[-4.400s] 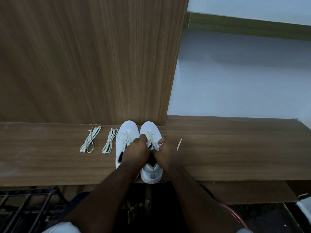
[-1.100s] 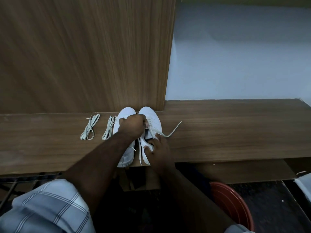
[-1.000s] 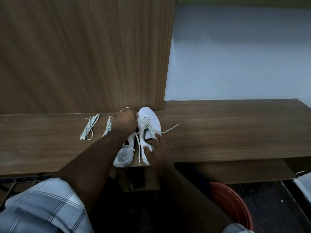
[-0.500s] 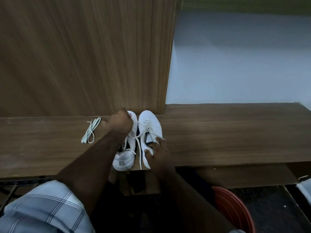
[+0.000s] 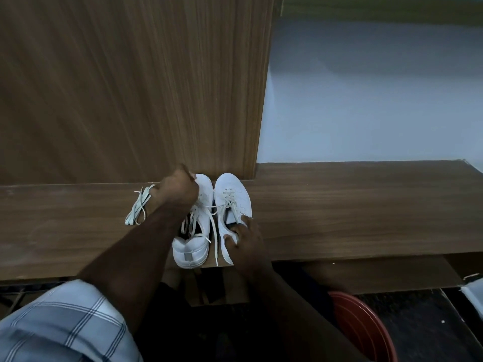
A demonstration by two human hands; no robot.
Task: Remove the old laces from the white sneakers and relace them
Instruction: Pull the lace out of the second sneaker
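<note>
A: What's around the sneakers?
B: A folded lace bundle (image 5: 139, 208) left of them on the wooden shelf (image 5: 366, 205), half hidden by the left forearm; a red tub (image 5: 366, 327) below.
A: The sneakers?
B: Left sneaker (image 5: 193, 246) and right sneaker (image 5: 232, 197) lie side by side, toes toward the wood panel (image 5: 130, 87).
A: Hands?
B: Left hand (image 5: 179, 190) is fisted; what it holds, I cannot tell. Right hand (image 5: 247, 237) grips the right sneaker's collar.

Bare forearms, both hands ungloved, pale blue short sleeve (image 5: 65, 327) with darker plaid lines on left arm
</note>
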